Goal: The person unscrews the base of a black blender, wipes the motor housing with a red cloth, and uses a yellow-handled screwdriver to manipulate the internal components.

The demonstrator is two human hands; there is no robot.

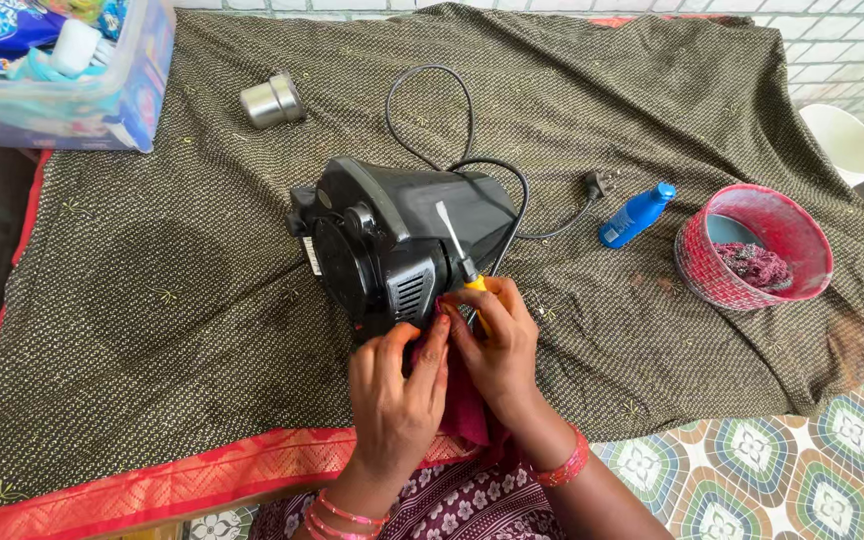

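Observation:
A black appliance base lies on its side on a dark dotted cloth, its underside turned toward me. Its black power cord loops behind it to a plug. My right hand grips a screwdriver with a yellow handle, the metal shaft pointing up over the appliance. My left hand presses a pink cloth against the appliance's lower vented corner, fingertips beside my right hand.
A small steel cup lies at the back left. A clear plastic box of packets sits at the far left corner. A blue bottle, a red bowl and a white tub are on the right.

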